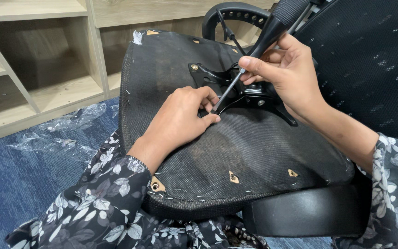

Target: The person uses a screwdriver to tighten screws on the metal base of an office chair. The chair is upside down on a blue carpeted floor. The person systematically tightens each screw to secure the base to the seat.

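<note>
Blue carpet [10, 184] runs under you, with pale wooden shelving [38, 69] standing along its far edge and crumpled clear plastic wrap [65, 127] lying between the two.

Your right hand [286, 74] is clenched around a screwdriver [259, 46], fingers wrapped over the black handle and the thumb pressed along the lower grip. The tool's long axis slants from upper right, where the handle rises past your knuckles, down to lower left, where the thin metal shaft ends. Your left hand [180, 120] rests flat on the upturned chair seat [254, 152], its fingertips pinched around the screwdriver's tip, steadying it; the tip itself is hidden among those fingers.

The tip meets the seat just beside the black metal mounting plate [240, 85], at the plate's near left corner. The seat's underside is black fabric stapled along its border, with small diamond-shaped cut-outs near the edges. It lies tilted across your lap, near edge at your floral sleeves [107, 198].

A black armrest [309, 212] sits just under the seat's near right edge, another curves behind the plate, and the mesh chair back [369, 60] crowds the right side. The left side opens toward carpet.
</note>
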